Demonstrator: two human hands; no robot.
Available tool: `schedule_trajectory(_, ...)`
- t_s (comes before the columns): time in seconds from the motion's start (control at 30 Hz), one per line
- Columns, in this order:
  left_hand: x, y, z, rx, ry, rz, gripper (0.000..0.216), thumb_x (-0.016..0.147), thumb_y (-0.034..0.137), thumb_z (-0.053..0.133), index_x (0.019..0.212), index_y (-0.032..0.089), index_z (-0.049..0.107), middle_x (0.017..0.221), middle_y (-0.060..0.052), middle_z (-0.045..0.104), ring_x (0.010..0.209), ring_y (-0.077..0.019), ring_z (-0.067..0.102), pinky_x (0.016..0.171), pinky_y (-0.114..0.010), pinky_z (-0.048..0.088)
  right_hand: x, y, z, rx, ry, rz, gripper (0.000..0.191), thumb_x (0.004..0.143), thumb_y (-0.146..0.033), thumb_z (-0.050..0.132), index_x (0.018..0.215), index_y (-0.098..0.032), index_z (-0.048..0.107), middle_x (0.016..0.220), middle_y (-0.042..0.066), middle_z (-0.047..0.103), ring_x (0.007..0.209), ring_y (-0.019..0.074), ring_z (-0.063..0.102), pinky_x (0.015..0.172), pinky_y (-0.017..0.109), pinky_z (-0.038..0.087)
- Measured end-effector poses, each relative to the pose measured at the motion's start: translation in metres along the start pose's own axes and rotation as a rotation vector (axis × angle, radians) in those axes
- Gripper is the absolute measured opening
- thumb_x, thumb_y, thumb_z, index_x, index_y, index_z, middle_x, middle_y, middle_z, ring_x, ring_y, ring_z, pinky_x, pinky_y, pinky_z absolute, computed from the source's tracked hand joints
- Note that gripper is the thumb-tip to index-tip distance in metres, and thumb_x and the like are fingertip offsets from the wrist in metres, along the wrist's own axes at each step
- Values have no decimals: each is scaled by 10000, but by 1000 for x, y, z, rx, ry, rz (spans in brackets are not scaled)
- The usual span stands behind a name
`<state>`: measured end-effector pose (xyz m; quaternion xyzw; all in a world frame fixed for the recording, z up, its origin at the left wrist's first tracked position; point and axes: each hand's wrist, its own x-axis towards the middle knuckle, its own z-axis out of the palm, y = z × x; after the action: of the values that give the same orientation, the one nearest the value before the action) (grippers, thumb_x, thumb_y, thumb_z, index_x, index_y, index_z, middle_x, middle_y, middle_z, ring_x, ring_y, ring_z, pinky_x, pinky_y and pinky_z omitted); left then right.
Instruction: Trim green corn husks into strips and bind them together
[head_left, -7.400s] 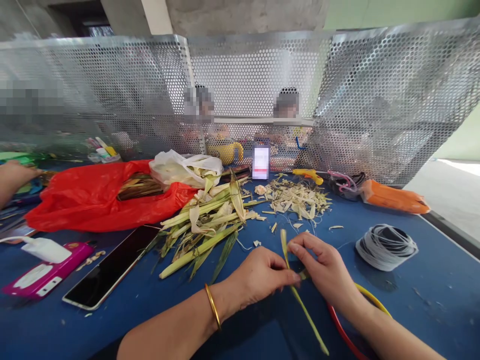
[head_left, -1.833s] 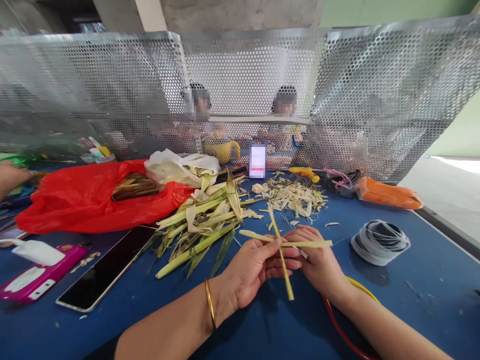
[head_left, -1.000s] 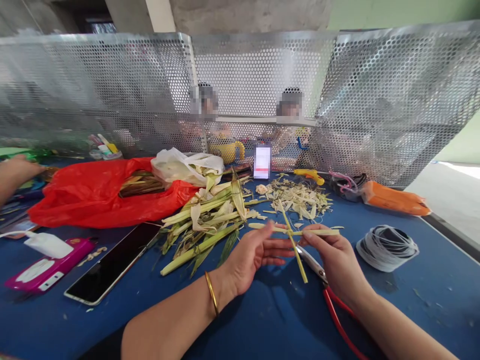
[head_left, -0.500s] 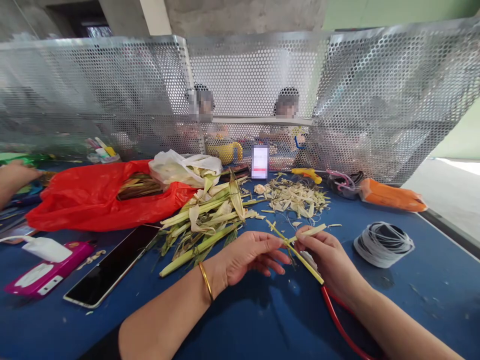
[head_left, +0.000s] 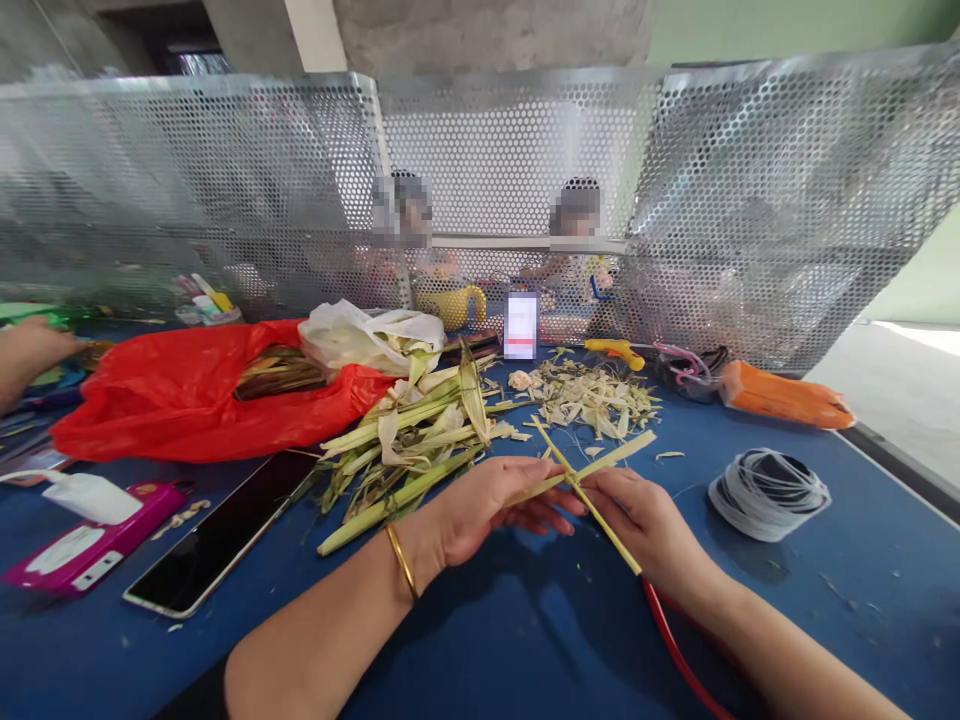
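My left hand point(head_left: 487, 505) and my right hand point(head_left: 645, 525) meet above the blue table point(head_left: 480, 640), both pinching two crossed pale green palm-leaf strips point(head_left: 583, 478). The strips form an X between my fingertips. One strip runs up to the right, the other slants down past my right hand. A gold bangle point(head_left: 401, 562) circles my left wrist. Red-handled scissors point(head_left: 679, 650) lie under my right forearm, mostly hidden.
A pile of green leaf stalks point(head_left: 405, 440) and a heap of trimmings point(head_left: 592, 395) lie beyond my hands. A red plastic bag point(head_left: 187, 395), a phone point(head_left: 217, 535), a pink case point(head_left: 82, 550), a coil of white cord point(head_left: 769, 490) and an orange pouch point(head_left: 784, 395) surround them. Another person's hand point(head_left: 26, 350) rests far left.
The two strips have been turned from a plus shape into a slanted X. My hands stayed close together at the crossing and shifted slightly toward me.
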<state>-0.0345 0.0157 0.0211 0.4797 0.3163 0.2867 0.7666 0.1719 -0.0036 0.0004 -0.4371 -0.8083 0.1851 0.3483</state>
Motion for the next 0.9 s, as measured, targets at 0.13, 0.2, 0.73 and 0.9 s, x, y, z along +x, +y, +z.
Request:
schedule_trajectory(0.13, -10, 15, -9, 39, -171, -6, 344, 834, 312, 634, 1129, 136, 651, 977, -132, 729, 965, -218, 672, 947, -331, 427, 1, -4, -7, -80, -111, -102, 299, 966, -270, 418, 756, -203, 619, 755, 26, 657, 717, 158, 590, 690, 269, 461)
schedule_trajectory(0.2, -9, 12, -9, -27, -236, -81, 361, 836, 335, 624, 1148, 152, 637, 986, -139, 723, 888, -225, 696, 862, -336, 479, 0, -6, -7, -61, -187, -111, 305, 970, -267, 418, 754, -201, 622, 730, 13, 637, 705, 149, 583, 683, 257, 455)
schedule_trajectory(0.73, 9, -22, 9, -93, 103, -103, 214, 739, 285, 717, 860, 109, 721, 721, -78, 719, 523, -81, 609, 485, -157, 391, 0, 8, 7, -55, -136, -89, 314, 963, -298, 422, 768, -208, 652, 777, 36, 683, 779, 177, 615, 740, 291, 466)
schedule_trajectory(0.9, 9, -18, 14, 160, 217, -8, 323, 824, 409, 597, 860, 109, 711, 851, -116, 739, 553, -101, 624, 484, -179, 366, 1, 14, 1, -12, 336, 223, 221, 925, -328, 476, 964, -216, 663, 955, 46, 693, 912, 211, 630, 803, 323, 471)
